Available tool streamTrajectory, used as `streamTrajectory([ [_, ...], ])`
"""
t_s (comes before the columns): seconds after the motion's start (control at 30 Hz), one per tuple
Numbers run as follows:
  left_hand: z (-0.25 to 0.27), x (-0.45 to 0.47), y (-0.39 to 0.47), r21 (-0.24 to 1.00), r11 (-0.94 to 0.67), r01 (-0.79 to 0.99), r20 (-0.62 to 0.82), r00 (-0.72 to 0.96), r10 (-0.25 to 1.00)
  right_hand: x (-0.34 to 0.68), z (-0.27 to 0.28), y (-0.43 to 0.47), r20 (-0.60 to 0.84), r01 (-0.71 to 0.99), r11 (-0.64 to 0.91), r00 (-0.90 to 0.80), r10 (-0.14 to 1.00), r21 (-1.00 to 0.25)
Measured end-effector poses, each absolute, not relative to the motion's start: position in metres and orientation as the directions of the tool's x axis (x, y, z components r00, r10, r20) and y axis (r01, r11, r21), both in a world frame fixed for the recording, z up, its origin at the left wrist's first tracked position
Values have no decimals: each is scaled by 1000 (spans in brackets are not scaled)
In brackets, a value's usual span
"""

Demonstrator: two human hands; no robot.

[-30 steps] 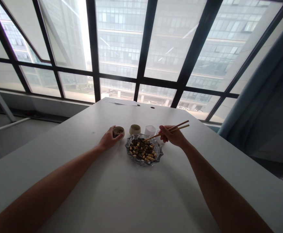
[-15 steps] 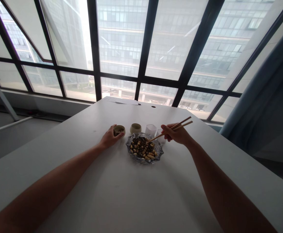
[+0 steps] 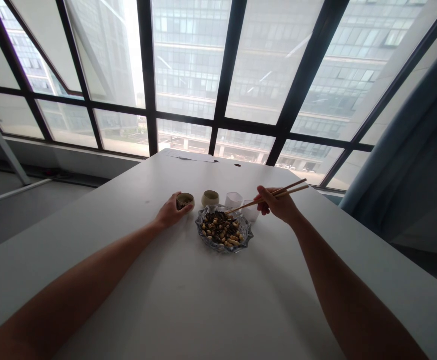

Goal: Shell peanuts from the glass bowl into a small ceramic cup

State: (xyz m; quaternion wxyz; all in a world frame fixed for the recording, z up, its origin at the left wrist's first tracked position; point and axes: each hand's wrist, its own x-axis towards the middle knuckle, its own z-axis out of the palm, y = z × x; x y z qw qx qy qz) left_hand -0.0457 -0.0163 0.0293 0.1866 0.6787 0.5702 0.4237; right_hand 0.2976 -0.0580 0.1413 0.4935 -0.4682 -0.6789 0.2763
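My left hand (image 3: 169, 212) is wrapped round a small tan cup (image 3: 190, 208) with some dark bits inside. In my right hand (image 3: 274, 202) is a pair of wooden chopsticks (image 3: 292, 189), their tips at the far rim area of a glass bowl (image 3: 249, 241). Whether the tips pinch anything is too small to tell. The scallop-edged bowl holds a heap of peanuts, pale nuts and dark seeds (image 3: 222, 229). A second tan cup (image 3: 209, 198) stands just behind the bowl, between the two hands.
Two clear plastic cups, one farther back (image 3: 234, 200) and one near my right hand (image 3: 250, 212), stand by the bowl. Everything rests on a white table (image 3: 188, 300). Beyond are large windows (image 3: 188, 60), with a blue-grey curtain (image 3: 402, 145) at the right.
My right hand has shifted to the right, and the chopsticks lie flatter, their tips moved up from the heap's middle toward the bowl's far side. My left hand still holds the cup.
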Motion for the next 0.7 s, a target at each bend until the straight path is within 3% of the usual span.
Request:
streamTrajectory([
  [0.17,29,-46,-16,736,-284,614,367,-10,930,299,132,-49,593,326,520,191,782,-790],
  [0.43,27,-46,-15,738,-293,607,382,-18,924,298,134,-51,594,398,503,144,791,-767],
  [0.7,29,-46,-17,736,-286,614,366,-5,931,284,144,-65,397,478,389,-88,914,-788],
])
